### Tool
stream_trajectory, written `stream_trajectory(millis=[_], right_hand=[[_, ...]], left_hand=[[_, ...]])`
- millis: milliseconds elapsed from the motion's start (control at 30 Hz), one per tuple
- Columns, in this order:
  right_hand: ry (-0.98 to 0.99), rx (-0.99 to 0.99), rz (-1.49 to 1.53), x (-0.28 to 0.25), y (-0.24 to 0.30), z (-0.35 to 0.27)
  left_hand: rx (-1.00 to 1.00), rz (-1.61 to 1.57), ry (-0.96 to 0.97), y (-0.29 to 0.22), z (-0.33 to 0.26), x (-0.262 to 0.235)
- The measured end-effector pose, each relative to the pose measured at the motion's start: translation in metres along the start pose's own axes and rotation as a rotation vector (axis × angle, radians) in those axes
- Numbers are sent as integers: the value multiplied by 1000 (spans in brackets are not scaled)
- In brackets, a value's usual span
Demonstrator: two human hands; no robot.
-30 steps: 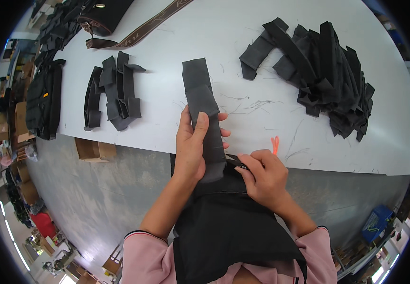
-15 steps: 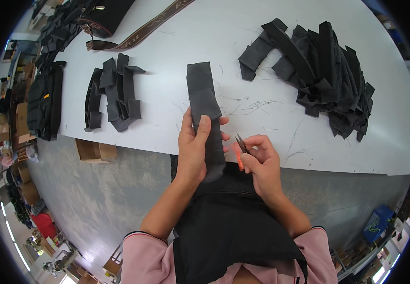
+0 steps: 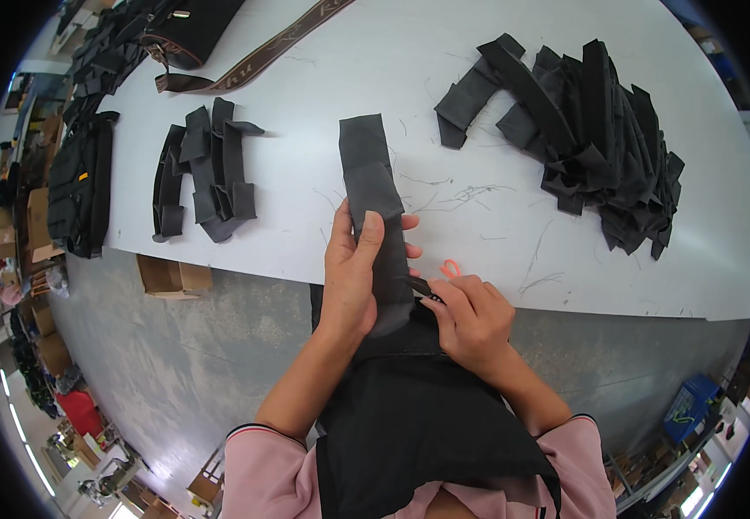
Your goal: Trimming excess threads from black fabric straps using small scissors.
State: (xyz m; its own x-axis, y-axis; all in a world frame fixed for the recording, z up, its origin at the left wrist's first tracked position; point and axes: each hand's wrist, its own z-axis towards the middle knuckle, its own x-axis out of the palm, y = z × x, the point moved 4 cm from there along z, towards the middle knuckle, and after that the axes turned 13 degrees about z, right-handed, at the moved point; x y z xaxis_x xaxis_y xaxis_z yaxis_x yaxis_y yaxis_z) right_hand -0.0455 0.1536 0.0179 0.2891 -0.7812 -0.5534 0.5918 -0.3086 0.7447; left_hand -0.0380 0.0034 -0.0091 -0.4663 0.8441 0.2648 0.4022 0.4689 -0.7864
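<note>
My left hand [image 3: 353, 268] is closed around a long dark grey fabric strip [image 3: 373, 186], its thumb pressed on the front and fingertips showing past the right edge. The strip has a folded flap across its middle, and its lower end hangs over my black apron [image 3: 427, 415]. In my right hand [image 3: 474, 324] is a small pair of dark thread snips [image 3: 423, 286] with an orange loop [image 3: 451, 268]. The blades point left, right by the strip's right edge; whether they touch it I cannot tell.
On the white table [image 3: 288, 199], a heap of dark fabric strips [image 3: 604, 147] lies right and several more strips [image 3: 217, 177] left. Loose thread ends [image 3: 466, 195] are scattered mid-table. A black bag [image 3: 83, 186], another bag [image 3: 189, 30] and a brown strap [image 3: 271, 52] lie far left.
My right hand has turned the snips from pointing up to pointing left, bringing the blades to the strip's edge. My left hand and the strip have barely moved.
</note>
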Motion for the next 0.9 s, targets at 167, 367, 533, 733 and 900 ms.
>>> stream_trajectory(millis=[167,367,533,733,900], right_hand=[[9,25,-11,0,1,-1],[-11,26,64,-7,3,-4],[31,51,35,-5,0,-4],[86,32,51,-7,3,-2],[109,24,105,-1,11,12]], left_hand=[[-5,0,12,1,0,-1],[-31,16,28,3,-1,-3],[-48,7,71,6,0,-4],[-58,21,64,4,-3,-3],[-53,14,74,3,-4,-2]])
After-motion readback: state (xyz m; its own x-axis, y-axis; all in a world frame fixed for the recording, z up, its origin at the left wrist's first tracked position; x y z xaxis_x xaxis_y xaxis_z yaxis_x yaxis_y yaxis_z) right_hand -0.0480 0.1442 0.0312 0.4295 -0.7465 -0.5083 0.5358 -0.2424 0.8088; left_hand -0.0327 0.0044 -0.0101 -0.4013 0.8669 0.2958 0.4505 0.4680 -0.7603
